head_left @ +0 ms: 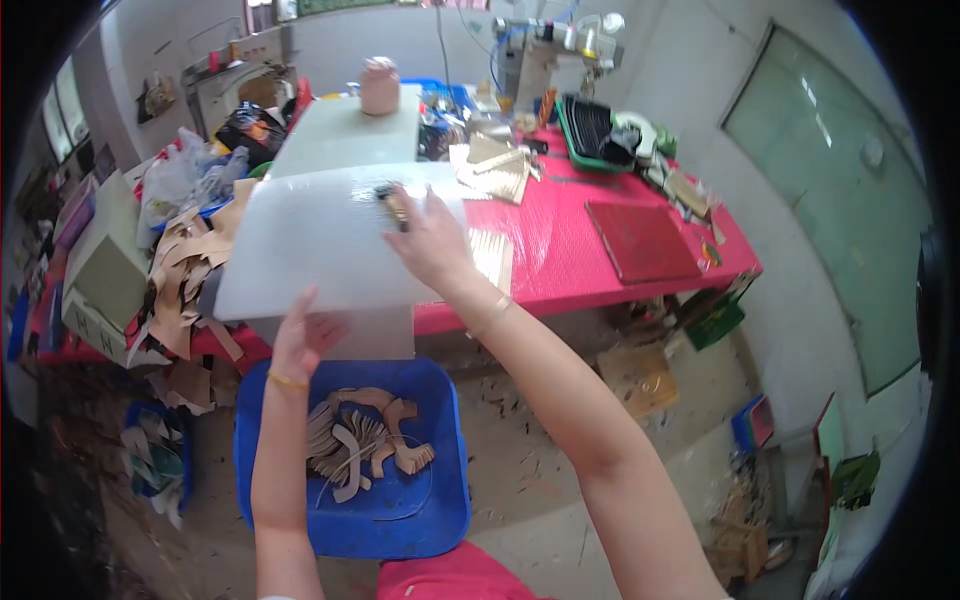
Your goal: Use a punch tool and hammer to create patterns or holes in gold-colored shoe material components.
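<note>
A translucent white sheet (300,245) lies over the near part of the work table, its front edge overhanging. My right hand (435,240) reaches over it from the right, closed around a small brush (394,205) with a dark head and a tan part. The brush is at the sheet's far half, beside a shiny, wet-looking patch. My left hand (308,335) is at the sheet's front edge, fingers apart and slightly blurred, with nothing visible in it. Below stands a blue plastic tub (455,480) containing several curved tan cut pieces (370,430).
A pink covering (560,250) spreads over the table to the right, with a dark red board (645,242) on it. Behind are a pink jar (380,87), ribbed pale pieces (495,170) and a green tray (590,135). Tan scraps (185,270) heap at left.
</note>
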Demonstrator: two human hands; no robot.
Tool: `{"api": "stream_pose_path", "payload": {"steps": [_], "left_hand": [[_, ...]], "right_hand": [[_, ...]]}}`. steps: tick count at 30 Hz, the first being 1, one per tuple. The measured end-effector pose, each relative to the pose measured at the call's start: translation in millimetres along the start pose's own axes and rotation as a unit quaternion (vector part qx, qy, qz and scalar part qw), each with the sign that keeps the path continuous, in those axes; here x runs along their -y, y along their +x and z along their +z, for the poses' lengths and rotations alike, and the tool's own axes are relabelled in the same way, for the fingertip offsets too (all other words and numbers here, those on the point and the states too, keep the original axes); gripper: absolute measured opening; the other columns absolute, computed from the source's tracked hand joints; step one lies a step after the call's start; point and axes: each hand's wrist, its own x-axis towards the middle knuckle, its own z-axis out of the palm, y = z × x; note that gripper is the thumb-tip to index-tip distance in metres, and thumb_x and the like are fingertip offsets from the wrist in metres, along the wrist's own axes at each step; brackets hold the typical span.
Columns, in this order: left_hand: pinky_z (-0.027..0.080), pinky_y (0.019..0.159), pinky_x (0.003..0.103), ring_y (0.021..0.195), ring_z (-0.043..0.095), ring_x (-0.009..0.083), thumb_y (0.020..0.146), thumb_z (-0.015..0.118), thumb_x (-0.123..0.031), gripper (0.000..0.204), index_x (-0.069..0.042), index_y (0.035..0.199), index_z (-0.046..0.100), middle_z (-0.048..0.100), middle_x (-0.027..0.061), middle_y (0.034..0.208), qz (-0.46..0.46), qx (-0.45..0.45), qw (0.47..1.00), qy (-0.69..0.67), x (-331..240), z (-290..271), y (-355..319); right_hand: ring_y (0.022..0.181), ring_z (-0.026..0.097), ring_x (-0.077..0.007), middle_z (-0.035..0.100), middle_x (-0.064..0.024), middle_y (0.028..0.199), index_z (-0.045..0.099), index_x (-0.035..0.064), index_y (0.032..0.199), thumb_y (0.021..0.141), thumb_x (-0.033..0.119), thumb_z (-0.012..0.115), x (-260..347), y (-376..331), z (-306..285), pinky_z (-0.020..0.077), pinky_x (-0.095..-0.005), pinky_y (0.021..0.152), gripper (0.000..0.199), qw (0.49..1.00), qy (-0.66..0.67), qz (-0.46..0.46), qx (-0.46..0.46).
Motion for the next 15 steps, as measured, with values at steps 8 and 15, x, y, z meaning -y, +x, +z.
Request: {"api": "stream_pose_path", "payload": {"steps": [8, 15], "left_hand": [[0.041, 0.081, 0.034, 0.093, 0.053, 0.0228, 0.075, 0.058, -0.038, 0.050, -0.004, 0.109, 0.046, 0.054, 0.0119, 0.101, 0.157, -0.056, 0.975, 0.146, -118.4, 46.1, 29.6], [0.042, 0.085, 0.029, 0.099, 0.048, 0.0193, 0.075, 0.059, -0.014, 0.046, 0.003, 0.113, 0.040, 0.048, 0.0111, 0.110, 0.370, -0.072, 0.925, -0.055, -75.4, 83.9, 27.0]], "right_hand": [[0.084, 0.050, -0.0312, 0.054, -0.0171, 0.086, 0.050, 0.0078, 0.110, 0.068, 0.004, 0.049, -16.6, 135.5, -4.0, 0.0415, -0.0340, 0.075, 0.042, 0.987, 0.052, -0.138, -0.062], [0.099, 0.049, -0.0291, 0.051, -0.0181, 0.103, 0.033, 0.0022, 0.124, 0.079, 0.001, 0.042, -157.5, -29.9, -115.7, 0.0366, -0.0323, 0.083, 0.046, 0.897, 0.426, -0.116, -0.007]]}}
